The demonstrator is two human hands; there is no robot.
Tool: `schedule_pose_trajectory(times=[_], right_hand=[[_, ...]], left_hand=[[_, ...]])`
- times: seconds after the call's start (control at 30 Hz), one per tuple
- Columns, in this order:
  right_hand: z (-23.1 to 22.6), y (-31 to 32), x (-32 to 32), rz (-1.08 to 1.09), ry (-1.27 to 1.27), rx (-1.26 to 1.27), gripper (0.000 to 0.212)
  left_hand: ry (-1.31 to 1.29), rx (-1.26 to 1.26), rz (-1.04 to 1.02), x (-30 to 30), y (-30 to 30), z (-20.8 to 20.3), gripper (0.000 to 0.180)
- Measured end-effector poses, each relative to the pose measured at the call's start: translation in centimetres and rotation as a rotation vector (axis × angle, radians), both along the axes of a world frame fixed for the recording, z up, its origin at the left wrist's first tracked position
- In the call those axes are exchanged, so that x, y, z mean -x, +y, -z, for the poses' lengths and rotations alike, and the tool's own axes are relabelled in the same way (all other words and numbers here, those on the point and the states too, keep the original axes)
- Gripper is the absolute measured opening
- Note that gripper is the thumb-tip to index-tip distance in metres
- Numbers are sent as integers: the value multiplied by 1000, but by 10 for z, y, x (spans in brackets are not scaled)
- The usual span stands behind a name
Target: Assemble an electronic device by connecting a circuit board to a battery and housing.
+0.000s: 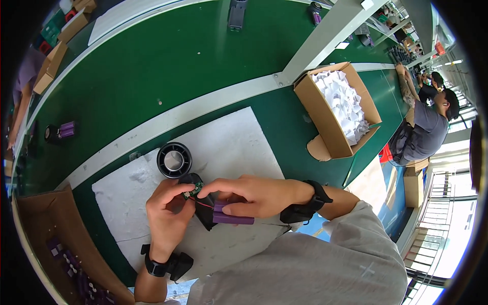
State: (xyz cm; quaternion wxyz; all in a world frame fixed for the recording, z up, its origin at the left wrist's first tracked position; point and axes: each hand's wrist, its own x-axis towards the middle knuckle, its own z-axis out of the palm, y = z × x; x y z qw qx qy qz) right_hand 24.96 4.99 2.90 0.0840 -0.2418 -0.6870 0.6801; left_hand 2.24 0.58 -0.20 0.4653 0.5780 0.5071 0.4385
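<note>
A small green circuit board [192,192] is pinched between the thumb and forefinger of my left hand [170,211]. The forefinger of my right hand [249,195] reaches to the board's right edge, while its thumb and other fingers grip a purple battery pack [233,218]. Thin red and dark wires run from the board toward the pack. Beneath both hands lies a black plastic housing [206,216], partly covered by them. Its round black ring-shaped head [174,159] appears just beyond my left fingers. Whether ring and housing are joined is hidden.
A white foam mat [229,134] lies under the work on the green bench. At right stands a carton [325,122] of white paper pieces, beside a metal post [325,43]. Another carton [51,208] with purple packs sits left. Beyond the rail are similar units [61,130]. A co-worker [424,124] sits right.
</note>
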Motion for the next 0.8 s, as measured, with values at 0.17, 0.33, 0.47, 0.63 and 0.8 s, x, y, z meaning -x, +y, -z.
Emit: schedule_pose_trajectory(times=[0.17, 0.33, 0.47, 0.63, 0.8], right_hand=[[10, -2, 2, -77, 200, 345, 70], [5, -2, -4, -197, 208, 526, 84], [-11, 1, -5, -71, 66, 659, 88], [-1, 0, -10, 50, 110, 318, 89], [2, 3, -9, 73, 133, 213, 90]], left_hand=[[-7, 11, -7, 1, -2, -4, 33], [63, 31, -3, 3, -1, -7, 33], [153, -55, 23, 5, -1, -4, 31], [238, -113, 27, 4, 1, -8, 33], [250, -193, -3, 4, -1, -4, 34]])
